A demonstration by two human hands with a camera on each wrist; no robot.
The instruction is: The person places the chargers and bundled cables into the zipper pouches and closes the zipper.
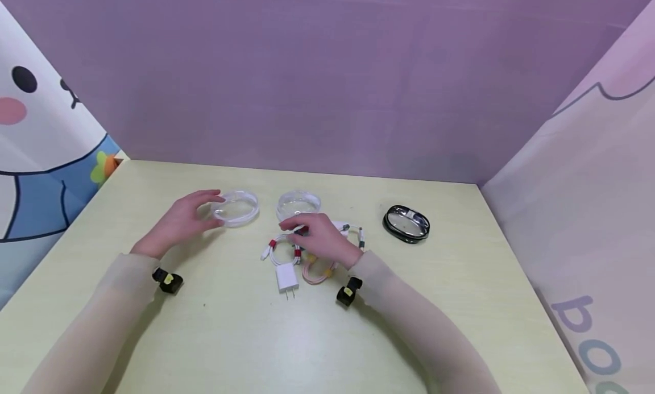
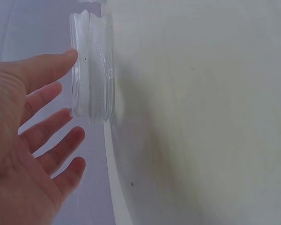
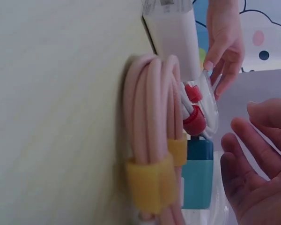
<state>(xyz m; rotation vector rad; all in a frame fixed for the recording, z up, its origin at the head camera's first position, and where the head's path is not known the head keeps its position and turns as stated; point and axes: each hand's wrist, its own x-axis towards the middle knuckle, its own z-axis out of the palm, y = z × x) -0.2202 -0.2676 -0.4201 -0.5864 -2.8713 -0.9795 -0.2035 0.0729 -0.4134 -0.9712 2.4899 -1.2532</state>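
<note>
A clear round dish (image 1: 236, 218) stands at the back left of the table. My left hand (image 1: 186, 218) is at its left side, fingers and thumb spread apart around the rim. In the left wrist view the thumb overlaps the edge of the dish (image 2: 92, 70); whether it touches is unclear. My right hand (image 1: 319, 235) hovers over several small items, fingers loosely bent and holding nothing. Below it are a white cable with red ties (image 1: 271, 249), a pink cable with yellow ties (image 3: 150, 112), a white charger (image 1: 286, 278) and a teal block (image 3: 196, 183).
A second clear round dish (image 1: 298, 202) stands just beyond my right hand. To the right lies a black oval item with a glossy centre (image 1: 406, 223). The table (image 1: 230, 348) meets a purple backdrop (image 1: 307, 87) behind, with printed cloths at both sides.
</note>
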